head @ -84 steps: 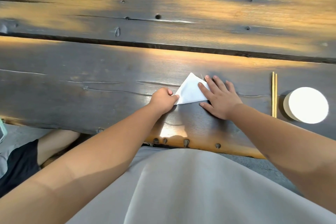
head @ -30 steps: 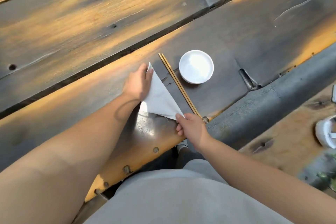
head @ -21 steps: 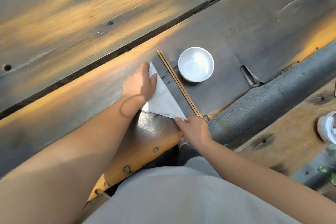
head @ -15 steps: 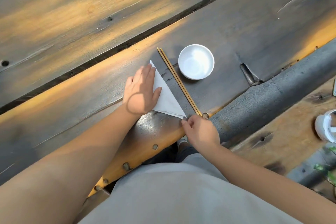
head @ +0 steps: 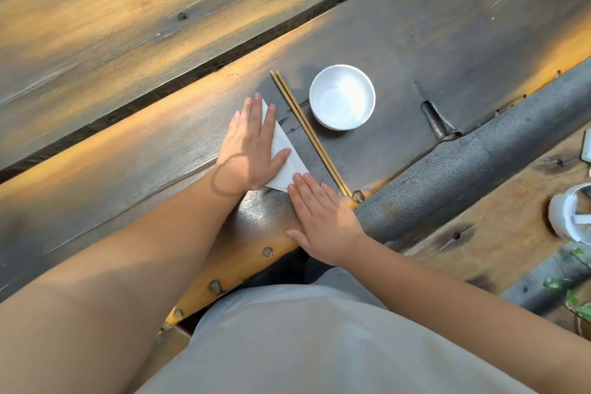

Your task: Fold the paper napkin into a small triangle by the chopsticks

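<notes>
A white paper napkin (head: 289,159) lies folded into a triangle on the dark wooden table (head: 415,51), just left of a pair of wooden chopsticks (head: 307,128) that run diagonally. My left hand (head: 252,147) rests flat on the napkin with its fingers spread, covering most of the left side. My right hand (head: 319,217) lies flat at the table's near edge, its fingertips touching the napkin's lower corner. Neither hand grips anything.
A white bowl (head: 342,97) stands right of the chopsticks. A grey stone ledge (head: 463,176) borders the table's right end. Beyond it sit a white container (head: 571,211) and green leaves (head: 575,301). A dark gap (head: 192,70) splits the table planks.
The napkin moved right, next to the chopsticks. My left hand went from pinching its top corner to lying flat on it. My right hand let go of the lower corner and flattened.
</notes>
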